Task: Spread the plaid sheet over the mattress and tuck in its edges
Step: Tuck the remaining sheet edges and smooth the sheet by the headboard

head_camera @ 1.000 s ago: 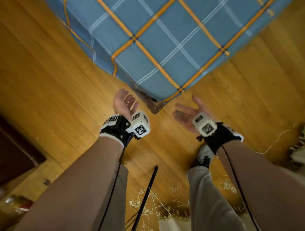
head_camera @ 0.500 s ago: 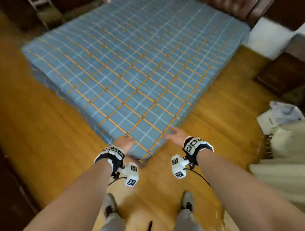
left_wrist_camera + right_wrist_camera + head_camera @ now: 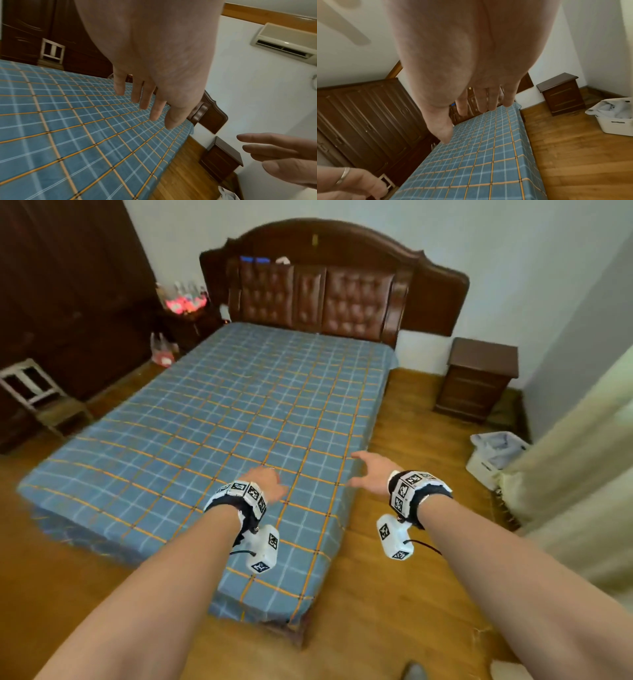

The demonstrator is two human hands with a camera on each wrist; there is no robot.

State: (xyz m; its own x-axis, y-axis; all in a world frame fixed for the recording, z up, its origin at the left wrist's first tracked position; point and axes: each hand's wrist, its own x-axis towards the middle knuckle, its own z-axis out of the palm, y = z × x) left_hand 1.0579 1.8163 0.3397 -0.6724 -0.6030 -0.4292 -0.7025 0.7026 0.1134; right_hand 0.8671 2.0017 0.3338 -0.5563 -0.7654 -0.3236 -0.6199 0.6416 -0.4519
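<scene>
The blue plaid sheet (image 3: 212,419) with orange and white lines lies flat over the whole mattress, from the padded headboard (image 3: 322,289) to the near corner (image 3: 291,614), its edges hanging down the sides. My left hand (image 3: 265,482) hovers above the sheet near the foot, fingers straight and holding nothing; the left wrist view shows those fingers (image 3: 145,97) spread in the air. My right hand (image 3: 371,470) is raised over the sheet's right edge, fingers extended and empty, as its fingers (image 3: 488,100) show.
Wooden floor (image 3: 394,611) surrounds the bed. A dark nightstand (image 3: 479,378) stands at the right wall, a white laundry basket (image 3: 493,453) beside a pale curtain (image 3: 582,474). A dark wardrobe (image 3: 68,285) and a small chair (image 3: 41,395) stand at the left.
The view lifted from the bed's near corner to the whole room. Both hands rose from the corner of the sheet and now float open above it.
</scene>
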